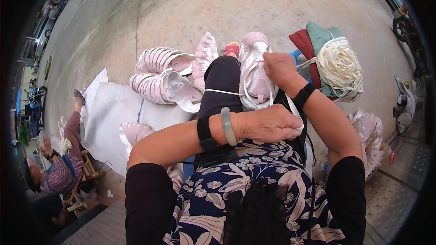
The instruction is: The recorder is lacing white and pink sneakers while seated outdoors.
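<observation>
A pink and white shoe upper (255,45) rests over my lap with white laces threaded across it. My left hand (272,122), below a jade-green bangle, is closed on a white shoelace (294,109) to the near right of the upper. My right hand (282,70) has its fingers pinched together at the upper's right edge; what lies between the fingertips is hidden. A thin white cord (222,92) crosses my dark trouser leg toward the upper.
Nested pink and white uppers (156,63) lie on white sheeting (111,118) at the left. A bundle of cream laces (340,63) sits on red and green cloth at the right. More uppers (365,136) are near my right elbow. Another person (63,172) sits far left.
</observation>
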The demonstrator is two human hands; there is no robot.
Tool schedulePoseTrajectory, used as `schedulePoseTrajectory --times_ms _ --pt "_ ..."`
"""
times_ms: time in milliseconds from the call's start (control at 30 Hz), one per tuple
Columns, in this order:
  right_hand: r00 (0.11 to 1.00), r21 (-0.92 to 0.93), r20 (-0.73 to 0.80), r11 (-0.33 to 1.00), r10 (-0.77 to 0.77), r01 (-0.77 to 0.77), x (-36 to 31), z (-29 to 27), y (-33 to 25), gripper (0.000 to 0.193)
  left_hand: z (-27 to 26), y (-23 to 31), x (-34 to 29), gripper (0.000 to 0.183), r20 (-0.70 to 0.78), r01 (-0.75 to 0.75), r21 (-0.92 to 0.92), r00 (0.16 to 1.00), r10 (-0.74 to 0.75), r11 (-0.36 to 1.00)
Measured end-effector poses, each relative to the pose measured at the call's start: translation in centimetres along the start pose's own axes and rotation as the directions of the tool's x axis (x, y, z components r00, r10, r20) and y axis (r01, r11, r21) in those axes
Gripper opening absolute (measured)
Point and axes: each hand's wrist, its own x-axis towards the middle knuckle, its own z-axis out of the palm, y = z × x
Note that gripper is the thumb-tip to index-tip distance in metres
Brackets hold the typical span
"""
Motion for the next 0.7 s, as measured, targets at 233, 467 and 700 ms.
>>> schedulePoseTrajectory --times_ms 233,467,700 --pt "0.977 0.199 -0.210 0.977 -0.033 0.075 0.1 0.0 1.5 0.013 0.2 -0.6 -0.1 0.029 0.020 -0.014 -0.025 1.000 0.014 1.000" --pt "0.959 -0.091 0.032 0.954 -0.283 0.285 1.8 -1.0 -0.6 0.004 0.7 -0.9 0.1 0.030 0.029 -0.046 -0.047 0.998 0.047 0.998" --pt "0.866 -0.197 0.121 0.843 -0.485 0.500 2.8 -1.3 -2.5 0.005 1.5 -2.0 -0.3 0.029 0.027 -0.072 -0.033 0.997 0.073 0.997"
